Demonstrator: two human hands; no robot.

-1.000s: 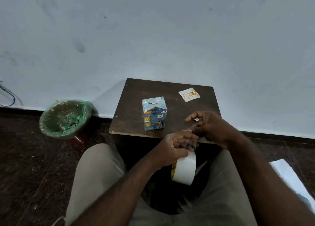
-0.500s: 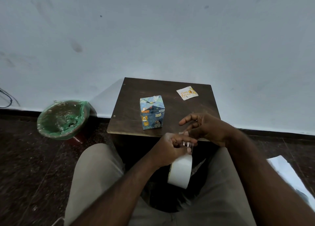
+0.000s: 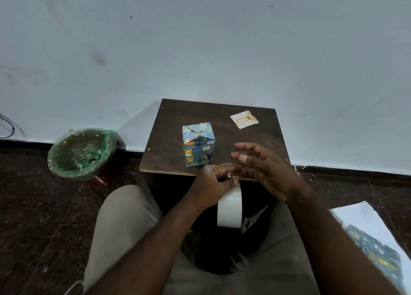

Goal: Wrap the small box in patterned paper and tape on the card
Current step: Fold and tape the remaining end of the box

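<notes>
The small box (image 3: 198, 146), wrapped in blue animal-patterned paper, stands upright on the dark wooden table (image 3: 169, 130). A white birthday card (image 3: 244, 119) lies flat at the table's back right. My left hand (image 3: 213, 183) grips a white roll of tape (image 3: 229, 208) that hangs below the table's front edge. My right hand (image 3: 264, 167) hovers just right of it with its fingers spread and relaxed; whether a clear strip of tape sticks to its fingertips I cannot tell.
A green-lined bin (image 3: 81, 153) stands on the floor to the left. Scissors (image 3: 253, 220) lie on my lap behind the tape roll. Spare patterned paper (image 3: 375, 248) lies on the floor at the right. A wall rises right behind the table.
My right hand has lifted and its fingers have spread wider apart. The tape roll has turned a little and hangs lower from my left hand.
</notes>
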